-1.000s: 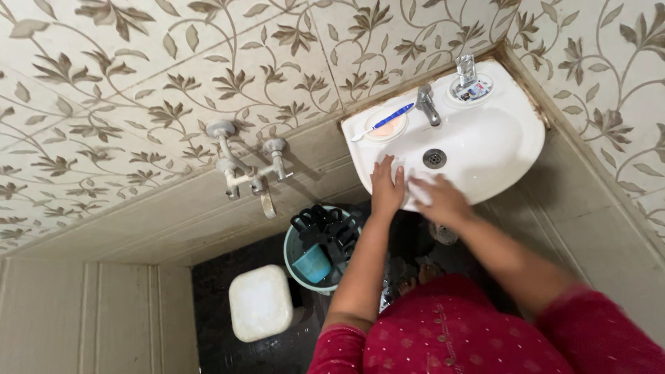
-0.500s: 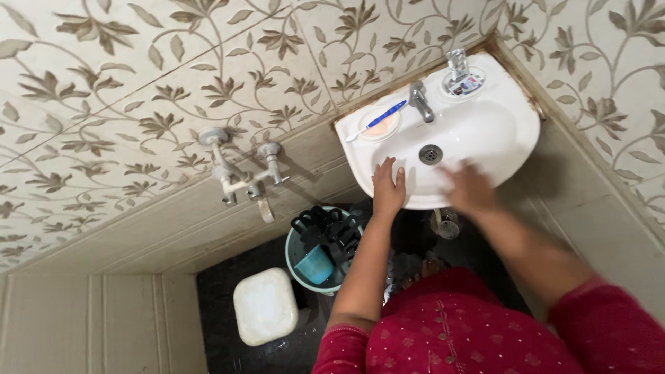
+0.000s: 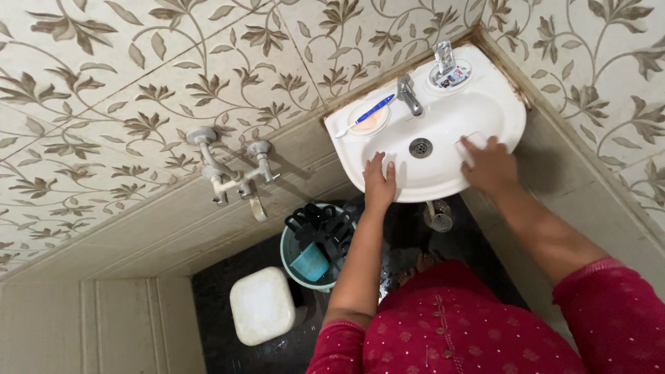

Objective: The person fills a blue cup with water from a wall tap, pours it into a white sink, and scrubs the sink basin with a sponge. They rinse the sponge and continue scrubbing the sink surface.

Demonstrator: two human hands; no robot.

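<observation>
Tiled corner, white sink (image 3: 504,104), right hand (image 3: 490,166) pressing white pad (image 3: 471,144) on rim

White sink (image 3: 443,181) at upper right is being occupied by toothbrush (image 3: 367,113) on soap, tap (image 3: 407,94), both hands.

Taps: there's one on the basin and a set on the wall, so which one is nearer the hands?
The chrome basin tap, mounted on the sink rim behind the drain. The wall taps sit left of the sink, well away from both the left hand and right hand.
</observation>
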